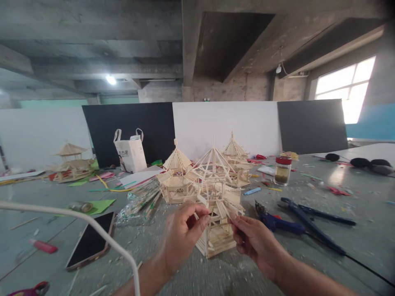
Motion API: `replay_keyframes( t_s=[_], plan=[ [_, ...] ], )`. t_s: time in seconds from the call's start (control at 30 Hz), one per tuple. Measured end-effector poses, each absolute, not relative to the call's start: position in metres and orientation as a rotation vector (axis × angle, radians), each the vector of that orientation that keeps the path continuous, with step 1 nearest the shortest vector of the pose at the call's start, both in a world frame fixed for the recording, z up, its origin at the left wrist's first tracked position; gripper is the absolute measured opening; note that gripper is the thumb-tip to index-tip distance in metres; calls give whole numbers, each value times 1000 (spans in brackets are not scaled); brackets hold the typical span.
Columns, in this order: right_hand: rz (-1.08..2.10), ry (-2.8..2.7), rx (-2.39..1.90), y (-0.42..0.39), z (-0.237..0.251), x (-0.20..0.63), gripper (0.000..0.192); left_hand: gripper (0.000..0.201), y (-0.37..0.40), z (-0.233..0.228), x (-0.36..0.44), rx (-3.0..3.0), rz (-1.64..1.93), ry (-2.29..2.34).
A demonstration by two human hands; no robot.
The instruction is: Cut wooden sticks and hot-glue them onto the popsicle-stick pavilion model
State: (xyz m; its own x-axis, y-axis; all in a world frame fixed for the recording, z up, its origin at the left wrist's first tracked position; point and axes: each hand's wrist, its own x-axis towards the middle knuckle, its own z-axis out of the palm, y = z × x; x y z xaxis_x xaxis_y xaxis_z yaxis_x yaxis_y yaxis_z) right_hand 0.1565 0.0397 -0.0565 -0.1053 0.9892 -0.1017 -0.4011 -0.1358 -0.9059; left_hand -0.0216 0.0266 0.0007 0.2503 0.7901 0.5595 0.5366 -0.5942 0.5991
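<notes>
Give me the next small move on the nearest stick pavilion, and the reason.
Probably nudge the lower-roof sticks of the pavilion into line with the right hand: they look splayed and uneven, and that hand's fingertips are right beside them. The left hand is at the other side. Whether either pinches a stick, I can't tell.

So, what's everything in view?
Model pavilions: at least four, pale, centre and left
Stick bundle: one, pale, centre left
Bag: one, white, back left
Phone: one, black, front left
Cable: one, white, front left
Jar: one, red-lidded, right
Tools: count unclear, blue, right
Rounded objects: several, dark, right
Table: one, grey, beneath
Scraps: many, mixed colours, on table
Panels: four, white and dark, behind
Window: one, bright, right
Lamps: at least two, white, ceiling
Left hand: one, bare, at front pavilion
Right hand: one, bare, likewise
</notes>
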Motion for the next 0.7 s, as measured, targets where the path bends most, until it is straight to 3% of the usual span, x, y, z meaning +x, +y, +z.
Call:
replay_keyframes(
  t_s=[0.7],
  plan=[
    [1566,-825,-983,41,-47,155,31,14,32,4,-19,2386,1246,1137]
  ],
)
